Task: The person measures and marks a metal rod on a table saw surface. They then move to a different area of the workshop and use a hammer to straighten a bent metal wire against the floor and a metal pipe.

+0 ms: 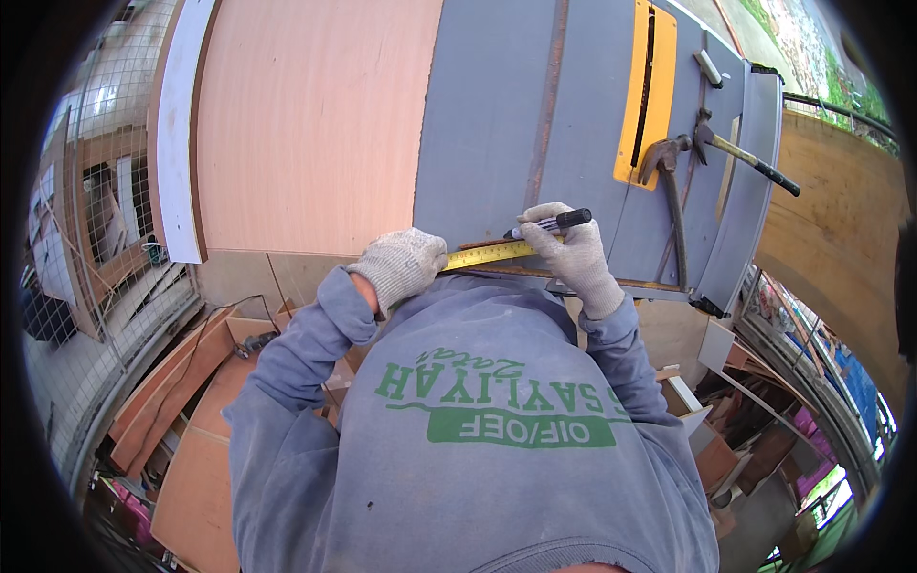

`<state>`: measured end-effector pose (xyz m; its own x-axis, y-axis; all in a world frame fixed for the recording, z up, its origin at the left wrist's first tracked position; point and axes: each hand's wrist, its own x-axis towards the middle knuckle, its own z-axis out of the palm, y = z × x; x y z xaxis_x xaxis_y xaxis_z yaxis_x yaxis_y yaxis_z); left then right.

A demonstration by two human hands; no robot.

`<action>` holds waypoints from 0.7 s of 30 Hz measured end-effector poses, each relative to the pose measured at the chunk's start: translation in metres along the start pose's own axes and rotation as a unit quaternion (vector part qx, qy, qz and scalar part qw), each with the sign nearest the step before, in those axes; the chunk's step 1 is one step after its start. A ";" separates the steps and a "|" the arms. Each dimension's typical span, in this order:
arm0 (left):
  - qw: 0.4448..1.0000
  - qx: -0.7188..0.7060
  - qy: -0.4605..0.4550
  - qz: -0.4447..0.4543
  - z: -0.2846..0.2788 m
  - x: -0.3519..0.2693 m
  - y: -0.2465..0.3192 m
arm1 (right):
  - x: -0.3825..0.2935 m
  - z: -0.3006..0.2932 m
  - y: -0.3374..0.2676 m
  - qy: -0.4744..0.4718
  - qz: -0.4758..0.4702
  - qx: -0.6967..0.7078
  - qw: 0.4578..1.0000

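Observation:
A yellow tape measure blade (494, 253) spans the gap between my two gloved hands at the near edge of a grey saw table (487, 129). My left hand (405, 265) is closed around the blade's left part, and its fingers hide whatever else they hold. A black-capped marker pen (555, 222) is gripped in my right hand (573, 254), lying slantwise over the far end of the blade. That hand also touches the tape. Just beyond the blade lies a thin reddish-brown strip (491, 243). A pale plywood sheet (308, 129) covers the table's left side.
Two claw hammers (673, 193) rest at the right, by a yellow slotted insert (648, 93). Behind them is a small white cylindrical object (708, 68). A white-faced board (183, 136) stands along the plywood's left side. Wood offcuts and a corded power tool (254, 344) lie lower left.

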<state>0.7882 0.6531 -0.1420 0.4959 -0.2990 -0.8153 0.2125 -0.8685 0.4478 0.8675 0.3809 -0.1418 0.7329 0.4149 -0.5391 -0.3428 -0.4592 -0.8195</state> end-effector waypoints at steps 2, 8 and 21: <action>1.000 0.004 0.002 0.006 -0.001 0.000 0.000 | -0.001 -0.002 0.001 -0.004 -0.006 -0.001 1.000; 1.000 0.005 0.004 0.010 0.000 0.002 -0.001 | -0.002 0.000 0.000 -0.017 -0.018 -0.033 0.999; 1.000 -0.007 0.016 0.012 -0.002 0.001 0.001 | 0.001 0.001 -0.003 -0.036 -0.015 -0.039 0.998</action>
<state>0.7902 0.6529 -0.1414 0.5269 -0.3065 -0.7928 0.2118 -0.8560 0.4717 0.8686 0.3836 -0.1405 0.6968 0.4839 -0.5295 -0.2724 -0.5044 -0.8194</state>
